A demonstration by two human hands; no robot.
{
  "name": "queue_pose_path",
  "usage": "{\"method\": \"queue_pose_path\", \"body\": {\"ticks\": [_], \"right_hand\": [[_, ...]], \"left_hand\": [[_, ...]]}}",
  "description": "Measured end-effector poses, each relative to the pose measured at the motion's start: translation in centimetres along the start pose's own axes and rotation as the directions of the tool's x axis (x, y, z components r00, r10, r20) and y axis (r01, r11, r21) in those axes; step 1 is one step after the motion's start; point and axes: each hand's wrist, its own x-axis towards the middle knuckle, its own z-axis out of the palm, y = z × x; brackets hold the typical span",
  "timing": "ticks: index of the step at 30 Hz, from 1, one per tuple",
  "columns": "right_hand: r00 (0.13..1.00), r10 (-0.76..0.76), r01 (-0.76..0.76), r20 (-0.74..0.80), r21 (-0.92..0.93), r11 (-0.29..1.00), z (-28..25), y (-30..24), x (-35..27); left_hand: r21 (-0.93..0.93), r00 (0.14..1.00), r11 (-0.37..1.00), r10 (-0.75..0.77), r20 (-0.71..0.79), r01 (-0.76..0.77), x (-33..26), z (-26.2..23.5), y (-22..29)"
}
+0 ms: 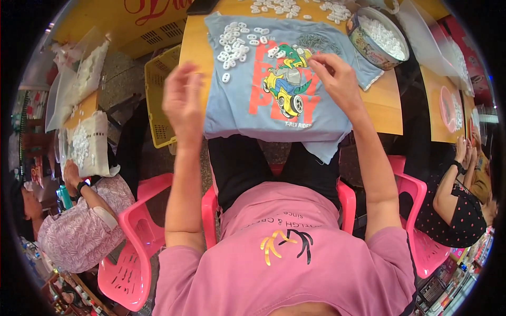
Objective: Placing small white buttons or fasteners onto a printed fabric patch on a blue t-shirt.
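A blue printed T-shirt cloth (232, 105) lies over the table's front. On its upper left sits a loose heap of small white oval plastic pieces with two dark holes each (232, 45). My left hand (183, 100) is raised at the cloth's left edge, its fingers smeared by motion. My right hand (337, 79) hovers over the printed picture, thumb and fingertips pinched together; whatever is between them is too small to see. Beyond it lies a pile of thin dark bits (316, 42). A few white pieces (275, 51) rest on the print between my hands.
A round tin (354, 39) full of white pieces stands at the back right. More white pieces (274, 6) lie along the far table. A yellow crate (161, 95) is left of the table. Co-workers sit on both sides, near pink chairs (132, 263).
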Motion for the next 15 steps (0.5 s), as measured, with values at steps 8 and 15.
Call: {"method": "queue_pose_path", "body": {"ticks": [8,15], "right_hand": [[0.967,-0.218,0.254,0.134,-0.412,0.875,3.3,0.1,4.3],[0.943,-0.271,0.333,0.194,-0.549,0.767,4.8,-0.3,4.7]], "left_hand": [[-0.093,0.880,0.982,-0.106,0.462,0.167,-5.0,7.8,-1.7],[-0.044,0.875,0.983,-0.139,0.464,0.180,-5.0,7.6,-2.4]]}}
